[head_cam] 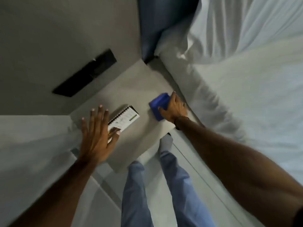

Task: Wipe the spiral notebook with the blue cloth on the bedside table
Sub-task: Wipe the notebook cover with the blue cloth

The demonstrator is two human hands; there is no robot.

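A small white spiral notebook with a black wire binding lies flat on the pale grey bedside table. My left hand hovers over the notebook's near end, fingers spread, thumb tip touching its cover. To the right, a folded blue cloth rests on the table near the bed side. My right hand lies on the cloth, fingers curled around its far and near edges.
A bed with white sheets and a pillow borders the table on the right. A dark blue headboard and a grey wall with a black panel stand behind. My legs in blue trousers stand at the table's front edge.
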